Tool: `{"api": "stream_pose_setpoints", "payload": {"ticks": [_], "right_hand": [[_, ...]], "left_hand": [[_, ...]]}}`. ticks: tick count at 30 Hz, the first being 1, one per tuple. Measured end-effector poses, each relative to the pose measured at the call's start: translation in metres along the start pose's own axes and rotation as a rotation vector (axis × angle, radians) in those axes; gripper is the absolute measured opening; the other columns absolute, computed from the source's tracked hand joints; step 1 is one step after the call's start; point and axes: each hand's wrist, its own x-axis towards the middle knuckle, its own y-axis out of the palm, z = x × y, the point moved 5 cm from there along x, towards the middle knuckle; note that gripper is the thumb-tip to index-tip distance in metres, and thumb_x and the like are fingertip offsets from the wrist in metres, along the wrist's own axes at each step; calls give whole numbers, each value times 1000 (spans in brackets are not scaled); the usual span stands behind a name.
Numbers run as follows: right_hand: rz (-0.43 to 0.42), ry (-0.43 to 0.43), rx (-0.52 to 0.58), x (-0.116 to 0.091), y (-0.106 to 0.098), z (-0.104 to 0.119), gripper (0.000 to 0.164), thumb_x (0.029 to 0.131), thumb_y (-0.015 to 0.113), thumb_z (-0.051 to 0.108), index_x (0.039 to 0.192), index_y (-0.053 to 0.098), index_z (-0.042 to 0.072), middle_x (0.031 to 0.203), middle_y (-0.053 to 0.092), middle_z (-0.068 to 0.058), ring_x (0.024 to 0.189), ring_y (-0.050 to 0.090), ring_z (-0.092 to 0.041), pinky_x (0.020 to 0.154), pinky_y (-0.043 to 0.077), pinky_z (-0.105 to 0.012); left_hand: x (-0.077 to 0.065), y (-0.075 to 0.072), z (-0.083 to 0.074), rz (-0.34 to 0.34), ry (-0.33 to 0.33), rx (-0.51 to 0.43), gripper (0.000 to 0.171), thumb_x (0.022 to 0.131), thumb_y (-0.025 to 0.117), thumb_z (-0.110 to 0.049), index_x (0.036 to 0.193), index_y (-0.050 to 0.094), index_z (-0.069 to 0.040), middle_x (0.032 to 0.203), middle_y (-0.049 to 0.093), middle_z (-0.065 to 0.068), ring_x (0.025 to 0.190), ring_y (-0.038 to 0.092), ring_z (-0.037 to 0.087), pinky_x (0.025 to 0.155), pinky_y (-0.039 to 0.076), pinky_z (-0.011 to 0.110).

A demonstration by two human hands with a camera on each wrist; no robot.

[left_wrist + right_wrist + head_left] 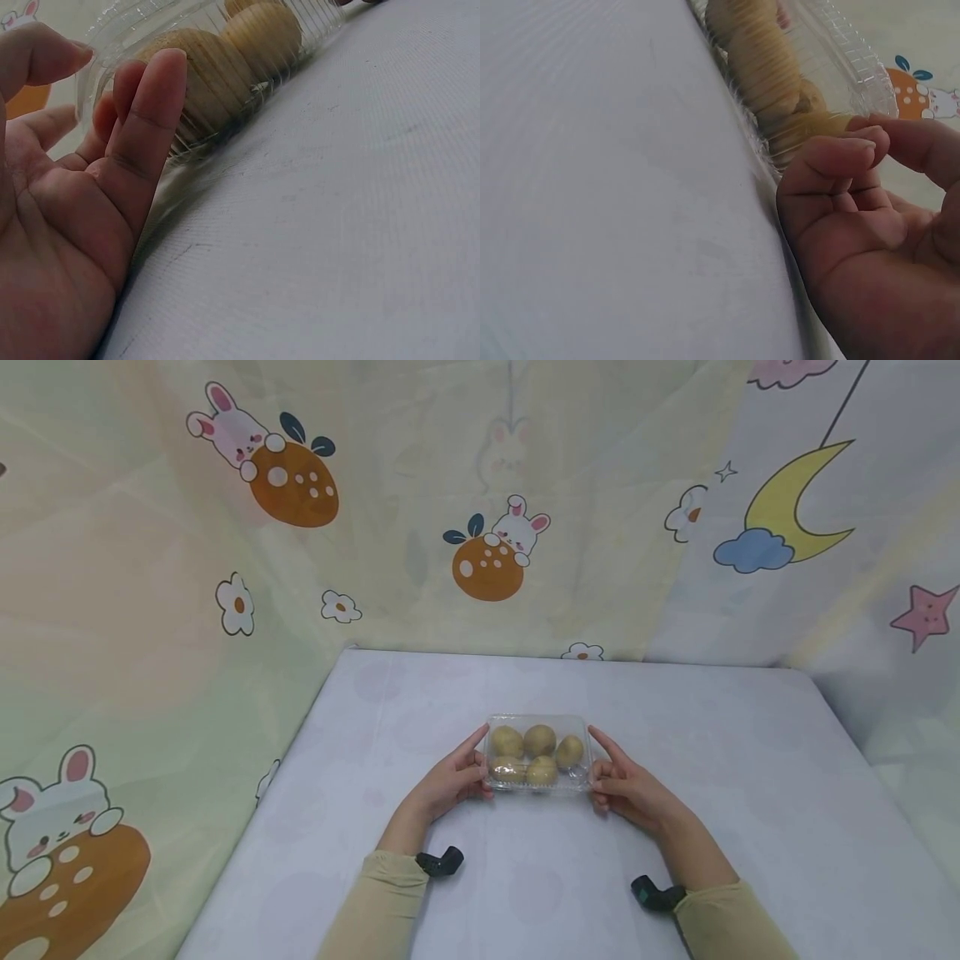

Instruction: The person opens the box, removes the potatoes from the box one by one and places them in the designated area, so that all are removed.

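A clear plastic clamshell box [537, 789] sits near the middle of the table with several small yellow-brown potatoes [540, 740] inside. My left hand [448, 785] holds its left side, index finger stretched toward the far corner and thumb at the near part. On the opposite side, my right hand [632, 789] grips the box the same way, its index fingertip by the far right corner. The left wrist view shows fingers [154, 112] against the ribbed wall, with potatoes [262, 41] behind it. Thumb and fingers [832, 157] meet the box's end in the right wrist view.
A white cloth covers the table [540, 893]. Behind and beside it hangs a printed curtain [390, 510] with rabbits, flowers and a moon. Each wrist carries a small black camera, the left one [441, 862] and the right one [657, 895].
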Motion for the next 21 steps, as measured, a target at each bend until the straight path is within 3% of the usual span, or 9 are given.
{"api": "stream_pose_setpoints", "payload": {"ticks": [21], "right_hand": [[-115,22,-92,0,6,6,90,93,48,-8,158,3,34,82,51,4,63,46,-11,56,43,-22]], "left_hand": [[0,-1,0,-13,-2,12,76,94,54,-6,156,24,-39,98,47,2,79,61,16,81,62,42]]}}
